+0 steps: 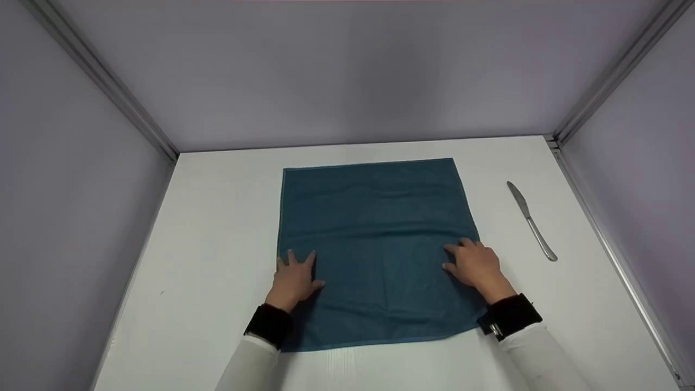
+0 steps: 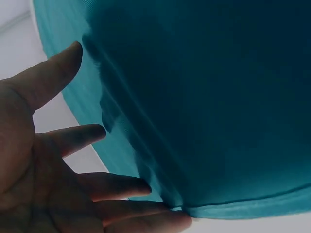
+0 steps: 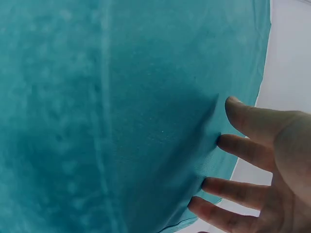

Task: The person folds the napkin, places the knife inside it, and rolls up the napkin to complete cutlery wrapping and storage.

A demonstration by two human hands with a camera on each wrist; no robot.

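Note:
A square teal cloth (image 1: 374,239) lies spread flat on the white table (image 1: 217,217). My left hand (image 1: 296,277) rests flat on the cloth's left edge with fingers straight and spread. My right hand (image 1: 472,263) lies flat on the cloth near its right edge, fingers extended. In the left wrist view the left hand (image 2: 58,160) has its fingers (image 2: 119,187) stretched over the cloth (image 2: 204,97) edge. In the right wrist view the right hand (image 3: 262,165) presses its fingertips (image 3: 223,143) on the cloth (image 3: 121,107). Neither hand holds anything.
A metal table knife (image 1: 531,220) lies on the table to the right of the cloth, handle toward me. Grey walls with metal rails (image 1: 602,233) close in the table on the left, right and back.

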